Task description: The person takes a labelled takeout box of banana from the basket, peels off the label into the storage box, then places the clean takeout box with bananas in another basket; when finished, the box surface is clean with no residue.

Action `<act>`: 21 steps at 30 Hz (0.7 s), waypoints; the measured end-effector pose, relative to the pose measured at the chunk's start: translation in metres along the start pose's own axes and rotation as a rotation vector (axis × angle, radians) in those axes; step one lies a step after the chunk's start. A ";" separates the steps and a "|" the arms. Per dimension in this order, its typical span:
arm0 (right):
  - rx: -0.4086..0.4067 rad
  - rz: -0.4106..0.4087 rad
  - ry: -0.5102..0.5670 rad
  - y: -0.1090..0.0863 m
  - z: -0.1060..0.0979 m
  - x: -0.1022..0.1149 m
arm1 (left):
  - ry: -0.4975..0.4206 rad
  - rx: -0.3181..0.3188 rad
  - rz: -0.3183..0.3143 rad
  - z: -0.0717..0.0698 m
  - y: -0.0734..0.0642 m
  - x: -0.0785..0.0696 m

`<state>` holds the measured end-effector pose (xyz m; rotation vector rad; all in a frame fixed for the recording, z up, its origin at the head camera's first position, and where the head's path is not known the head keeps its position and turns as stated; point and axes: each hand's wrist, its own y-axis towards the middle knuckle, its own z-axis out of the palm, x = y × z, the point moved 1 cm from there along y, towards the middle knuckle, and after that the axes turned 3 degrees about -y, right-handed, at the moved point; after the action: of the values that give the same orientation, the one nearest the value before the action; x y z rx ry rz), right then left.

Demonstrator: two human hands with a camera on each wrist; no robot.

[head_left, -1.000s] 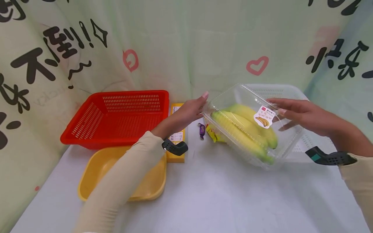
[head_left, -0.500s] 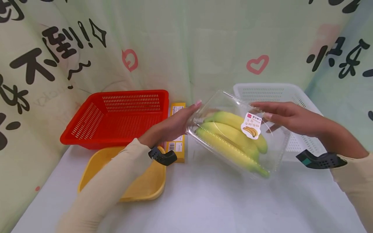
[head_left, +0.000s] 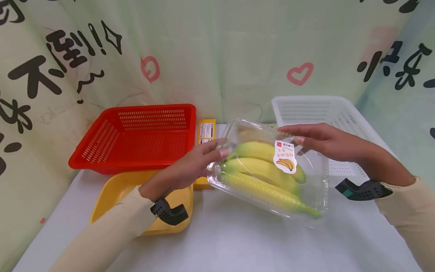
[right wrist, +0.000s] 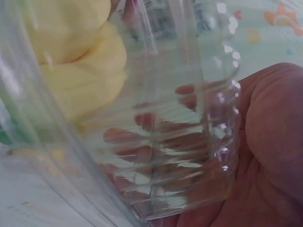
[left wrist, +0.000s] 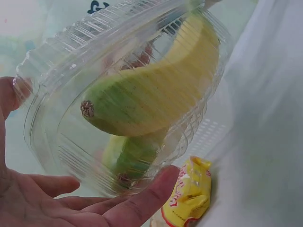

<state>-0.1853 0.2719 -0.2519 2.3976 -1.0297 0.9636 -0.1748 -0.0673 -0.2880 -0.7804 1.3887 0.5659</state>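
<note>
A clear plastic clamshell container (head_left: 314,181) with bananas (head_left: 261,170) inside is held up over the white table, tilted. Its lid bears a white label (head_left: 285,156) with a banana picture. My left hand (head_left: 188,166) grips the left side, thumb on the near edge; in the left wrist view the fingers (left wrist: 137,203) spread beneath the plastic. My right hand (head_left: 329,141) grips the far right edge, thumb on top. Through the clear wall in the right wrist view, several fingers (right wrist: 184,142) show underneath. Both hands touch only the container.
A red basket (head_left: 130,166) stands at the back left, with a yellow tray (head_left: 108,192) in front. Beside them is a yellow box (head_left: 206,132), partly behind my left hand. A white basket (head_left: 306,107) is at the back right. A yellow packet (left wrist: 191,189) lies below the container.
Both hands have brought the container left and toward me, away from the white basket, and turned it somewhat. The purple sweet seen earlier is now hidden in the head view.
</note>
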 end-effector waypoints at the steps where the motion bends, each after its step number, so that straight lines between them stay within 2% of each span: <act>1: 0.005 0.003 0.004 0.001 0.002 0.000 | -0.009 -0.014 -0.001 0.000 -0.003 0.002; 9: 0.059 0.071 0.041 0.011 0.019 0.001 | -0.101 -0.056 -0.027 -0.001 -0.020 0.022; 14: 0.087 0.082 0.077 0.017 0.028 -0.001 | -0.116 -0.103 -0.036 0.001 -0.030 0.034; 21: 0.151 0.096 0.106 0.019 0.039 -0.009 | -0.183 -0.165 -0.075 0.012 -0.042 0.051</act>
<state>-0.1861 0.2418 -0.2846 2.4050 -1.0755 1.2291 -0.1289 -0.0894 -0.3316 -0.8861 1.1506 0.6821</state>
